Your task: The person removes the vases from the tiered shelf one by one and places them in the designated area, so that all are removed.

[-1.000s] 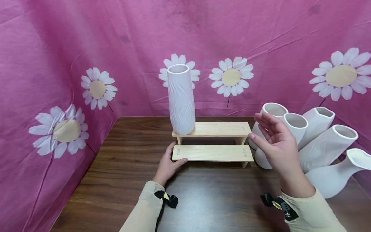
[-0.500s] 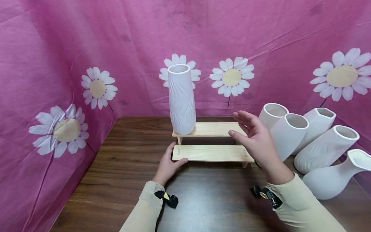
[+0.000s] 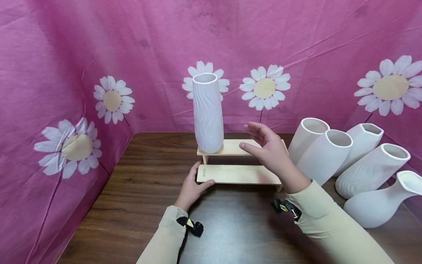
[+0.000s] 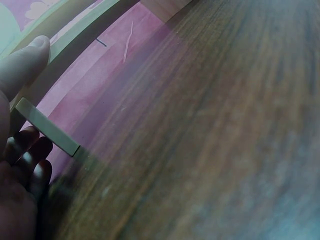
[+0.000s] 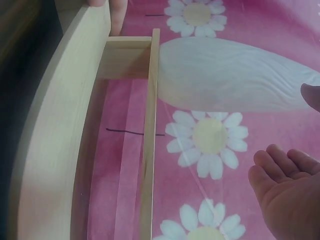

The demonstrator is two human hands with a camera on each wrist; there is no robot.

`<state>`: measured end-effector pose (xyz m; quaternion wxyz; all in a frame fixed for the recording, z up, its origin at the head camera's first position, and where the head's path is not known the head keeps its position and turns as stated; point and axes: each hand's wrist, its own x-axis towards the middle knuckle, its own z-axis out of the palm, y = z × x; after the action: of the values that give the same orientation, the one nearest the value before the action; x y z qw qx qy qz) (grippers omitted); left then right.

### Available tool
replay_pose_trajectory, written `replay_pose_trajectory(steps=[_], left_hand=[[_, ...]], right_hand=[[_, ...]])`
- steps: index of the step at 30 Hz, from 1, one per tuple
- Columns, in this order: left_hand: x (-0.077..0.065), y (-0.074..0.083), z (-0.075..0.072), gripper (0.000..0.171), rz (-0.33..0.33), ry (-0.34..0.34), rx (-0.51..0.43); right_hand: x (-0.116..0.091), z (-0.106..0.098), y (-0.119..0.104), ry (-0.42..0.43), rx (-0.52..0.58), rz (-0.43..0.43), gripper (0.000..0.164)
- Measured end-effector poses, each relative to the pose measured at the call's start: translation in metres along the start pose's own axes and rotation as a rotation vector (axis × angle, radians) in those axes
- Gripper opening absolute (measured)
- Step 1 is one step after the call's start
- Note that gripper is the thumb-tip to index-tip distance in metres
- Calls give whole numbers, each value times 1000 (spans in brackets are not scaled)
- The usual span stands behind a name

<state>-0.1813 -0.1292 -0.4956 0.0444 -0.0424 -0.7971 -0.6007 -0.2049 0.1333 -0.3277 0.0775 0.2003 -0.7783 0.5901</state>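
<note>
A two-step wooden stand (image 3: 237, 174) sits on the brown table. One tall white vase (image 3: 208, 113) with a wavy relief stands upright on the left end of its upper step. My left hand (image 3: 191, 189) grips the stand's lower left end, thumb over the front edge; in the left wrist view its fingers curl by the wooden leg (image 4: 49, 127). My right hand (image 3: 268, 150) hovers over the right part of the stand, holding nothing. Its palm faces the vase with fingers loosely bent and thumb apart, and in the right wrist view a gap separates the fingers (image 5: 280, 167) from the vase.
Several white vases stand close together at the right: a ribbed one (image 3: 304, 137), a smooth one (image 3: 324, 157), a faceted one (image 3: 357, 145), a wavy one (image 3: 370, 172) and a narrow-necked one (image 3: 372, 205). A pink flowered cloth (image 3: 158, 66) hangs behind the table (image 3: 132, 205).
My right hand has moved left, away from the group of vases and over the stand towards the wavy vase. The left hand keeps its grip on the stand.
</note>
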Motion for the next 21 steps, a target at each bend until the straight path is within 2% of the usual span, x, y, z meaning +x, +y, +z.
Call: replay_pose_trajectory(steps=[5, 13, 21], left_hand=[[0, 1, 0, 93, -5, -5, -4], [0, 1, -1, 93, -17, -4, -2], [-1, 3, -1, 92, 5, -1, 10]], right_hand=[[12, 11, -2, -35, -5, 19, 64], [28, 25, -2, -79, -77, 51, 69], [43, 39, -2, -97, -85, 99, 75]])
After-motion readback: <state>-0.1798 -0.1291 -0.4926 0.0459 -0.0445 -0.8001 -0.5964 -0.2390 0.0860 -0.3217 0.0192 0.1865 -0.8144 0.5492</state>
